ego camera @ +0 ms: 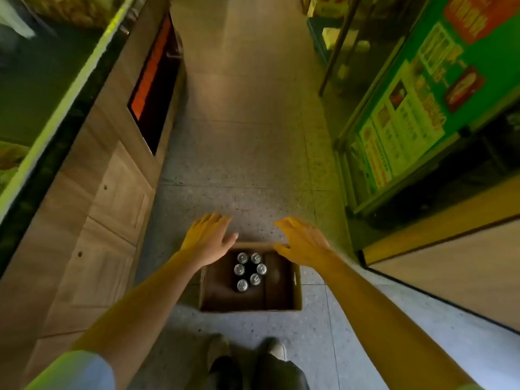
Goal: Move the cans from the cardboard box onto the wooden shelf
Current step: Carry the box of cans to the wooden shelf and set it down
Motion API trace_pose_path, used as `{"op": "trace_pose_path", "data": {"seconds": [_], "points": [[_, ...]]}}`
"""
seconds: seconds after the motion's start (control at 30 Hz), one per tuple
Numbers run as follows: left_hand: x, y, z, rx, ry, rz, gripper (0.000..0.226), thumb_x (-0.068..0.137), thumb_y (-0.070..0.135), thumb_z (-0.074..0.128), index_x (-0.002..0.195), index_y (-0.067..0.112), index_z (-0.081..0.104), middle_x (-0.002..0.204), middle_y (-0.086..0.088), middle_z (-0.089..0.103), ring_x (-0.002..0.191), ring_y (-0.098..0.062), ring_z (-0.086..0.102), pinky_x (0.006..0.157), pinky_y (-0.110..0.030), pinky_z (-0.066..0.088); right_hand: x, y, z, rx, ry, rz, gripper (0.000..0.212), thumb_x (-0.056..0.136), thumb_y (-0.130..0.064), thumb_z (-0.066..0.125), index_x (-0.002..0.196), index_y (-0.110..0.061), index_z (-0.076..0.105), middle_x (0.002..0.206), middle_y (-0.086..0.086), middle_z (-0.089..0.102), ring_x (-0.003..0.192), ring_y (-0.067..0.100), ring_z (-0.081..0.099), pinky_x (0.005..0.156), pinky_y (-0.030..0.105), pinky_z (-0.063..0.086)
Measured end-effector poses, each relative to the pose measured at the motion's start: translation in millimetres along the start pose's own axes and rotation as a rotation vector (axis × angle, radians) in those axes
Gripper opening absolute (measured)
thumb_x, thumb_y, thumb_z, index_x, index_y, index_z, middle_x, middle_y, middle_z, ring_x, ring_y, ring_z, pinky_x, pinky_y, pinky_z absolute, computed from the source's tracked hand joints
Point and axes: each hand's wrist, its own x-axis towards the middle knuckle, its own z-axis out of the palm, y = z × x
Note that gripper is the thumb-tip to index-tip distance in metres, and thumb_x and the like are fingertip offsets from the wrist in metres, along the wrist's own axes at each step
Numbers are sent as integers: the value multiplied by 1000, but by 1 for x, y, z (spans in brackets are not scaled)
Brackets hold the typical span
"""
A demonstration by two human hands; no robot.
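Note:
An open cardboard box (295, 291) stands on the speckled floor just ahead of my feet. Inside it, several silver-topped cans (250, 271) stand upright in a loose ring near the box's far left part. My left hand (208, 239) hovers above the box's far left corner with fingers stretched out, holding nothing. My right hand (302, 242) is spread flat above the far right edge, also holding nothing. A wooden surface (461, 274) lies at the right, close to the box.
A wooden counter with cabinet doors (112, 209) runs along the left of the aisle. A green poster board (408, 119) and metal stand flank the right. The tiled aisle floor (242, 136) stretches ahead. My shoes (247, 353) are right behind the box.

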Motion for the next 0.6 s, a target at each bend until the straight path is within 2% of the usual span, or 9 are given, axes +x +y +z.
{"op": "trace_pose_path", "data": {"seconds": [0.23, 0.4, 0.5, 0.6], "points": [[63, -49, 152, -36, 35, -50, 57, 100, 51, 45, 145, 15, 44, 136, -9, 58, 124, -28, 56, 100, -43, 47, 85, 49, 157, -20, 50, 5, 62, 95, -54, 51, 148, -26, 37, 145, 4, 49, 123, 29, 56, 93, 42, 49], [94, -93, 277, -45, 31, -96, 54, 99, 51, 44, 139, 15, 49, 132, -10, 59, 120, -29, 58, 93, -45, 52, 122, 89, 293, -8, 48, 58, 67, 91, -57, 56, 149, -28, 37, 144, 4, 49, 126, 30, 53, 95, 46, 51], [108, -115, 350, -109, 37, -140, 46, 101, 44, 48, 134, 12, 51, 131, -10, 57, 118, -29, 57, 90, -40, 49, 138, 116, 370, -40, 91, 111, 67, 92, -54, 57, 149, -25, 36, 146, 6, 47, 128, 30, 51, 97, 45, 49], [118, -139, 405, -203, 17, -194, 44, 101, 37, 52, 136, 10, 49, 140, -14, 49, 135, -33, 44, 104, -42, 41, 152, 138, 423, -48, 118, 191, 69, 91, -52, 60, 149, -24, 36, 151, 6, 42, 128, 31, 52, 98, 47, 50]]}}
